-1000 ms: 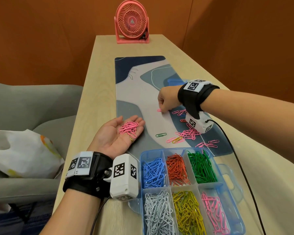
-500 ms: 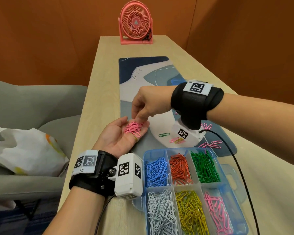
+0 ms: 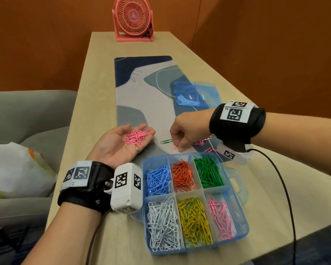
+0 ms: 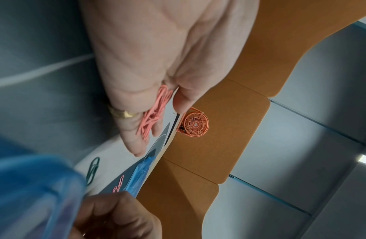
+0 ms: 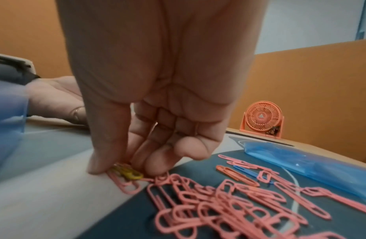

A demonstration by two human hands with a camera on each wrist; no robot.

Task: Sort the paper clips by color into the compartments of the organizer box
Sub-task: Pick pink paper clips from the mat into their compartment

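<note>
My left hand (image 3: 115, 144) lies palm up on the mat and cradles a small heap of pink clips (image 3: 136, 137), also in the left wrist view (image 4: 155, 113). To its right my right hand (image 3: 182, 144) points down at the mat. Its thumb and fingertips (image 5: 96, 166) pinch a yellow clip (image 5: 129, 173) lying on a pink clip (image 5: 125, 184). More loose pink clips (image 5: 219, 202) lie beside it, with an orange clip (image 5: 235, 174) and a blue clip (image 5: 249, 173). A green clip (image 3: 166, 141) lies between the hands. The organizer box (image 3: 245, 226) holds sorted colours; its pink compartment (image 3: 221, 217) is near right.
A patterned desk mat (image 3: 141, 92) runs down the wooden table. A blue plastic bag (image 3: 193, 94) lies behind my right hand, and a pink fan (image 3: 133, 18) stands at the far end. A grey sofa (image 3: 27, 115) with a white bag (image 3: 17, 169) is left.
My right hand left the spot above my left palm, moved right and came down onto the clips on the mat. My left hand stays palm up with its pink clips.
</note>
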